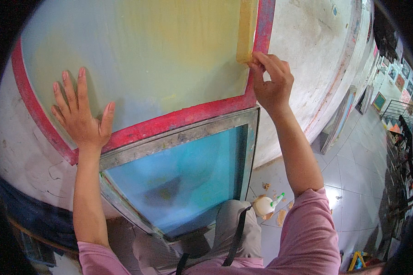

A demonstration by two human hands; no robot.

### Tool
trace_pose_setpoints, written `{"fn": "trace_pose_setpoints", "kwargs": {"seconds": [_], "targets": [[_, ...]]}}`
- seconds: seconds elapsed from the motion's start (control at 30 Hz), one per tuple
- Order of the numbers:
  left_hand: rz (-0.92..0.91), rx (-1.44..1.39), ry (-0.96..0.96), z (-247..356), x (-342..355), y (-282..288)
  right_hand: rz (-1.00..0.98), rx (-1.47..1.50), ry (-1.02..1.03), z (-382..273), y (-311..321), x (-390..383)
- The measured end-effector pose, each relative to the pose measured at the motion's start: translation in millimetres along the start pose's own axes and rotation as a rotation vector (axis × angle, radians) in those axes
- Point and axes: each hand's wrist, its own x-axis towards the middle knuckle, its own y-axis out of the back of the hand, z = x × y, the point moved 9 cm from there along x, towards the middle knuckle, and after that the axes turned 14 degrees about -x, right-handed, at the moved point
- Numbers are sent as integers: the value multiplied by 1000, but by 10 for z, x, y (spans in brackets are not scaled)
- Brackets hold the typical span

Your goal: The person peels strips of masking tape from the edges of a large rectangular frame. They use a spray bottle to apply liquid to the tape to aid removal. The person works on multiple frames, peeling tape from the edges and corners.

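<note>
A large screen printing frame [170,117] with a red border and pale yellow-grey mesh [160,55] leans against the wall in front of me. My left hand [80,112] lies on the mesh at its lower left corner, fingers spread. Along the inner right edge of the frame runs a strip of yellow-brown tape [244,32]. At the strip's lower end, my right hand [273,82] is closed in a pinch on it, beside the red border. How far the tape sticks to the mesh I cannot tell.
Below stands a second screen frame [174,149] with blue mesh, close to my legs. On the tiled floor are a white bottle with a green nozzle [264,206] and torn brown scraps [281,216]. More frames [337,121] lean along the wall [307,59] at right.
</note>
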Motion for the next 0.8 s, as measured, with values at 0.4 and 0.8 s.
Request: {"fn": "trace_pose_setpoints", "kwargs": {"seconds": [0.4, 0.8], "targets": [[1, -17, 20, -8, 7, 0, 120, -47, 118, 17, 312, 474], [-71, 35, 112, -67, -6, -13, 352, -40, 52, 128, 966, 825]]}}
